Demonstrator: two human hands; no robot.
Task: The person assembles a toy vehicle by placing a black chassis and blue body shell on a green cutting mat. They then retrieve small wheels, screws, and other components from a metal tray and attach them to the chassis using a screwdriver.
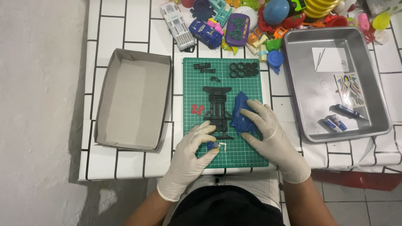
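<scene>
A green cutting mat [224,113] is laid on the white-tiled desk [138,46]. A small blue part [211,145] is pinched by the gloved left hand [190,157] at the mat's lower edge. A blue car body shell [240,113] is covered by the gloved right hand [261,123], fingers spread flat. A black chassis [217,111] lies between them (just beside the shell). Black tyres [243,69] and red wheels [197,109] are set on the mat. An open cardboard box [132,104] is seen left, a metal tray [335,83] right, a toy heap [259,21] above.
</scene>
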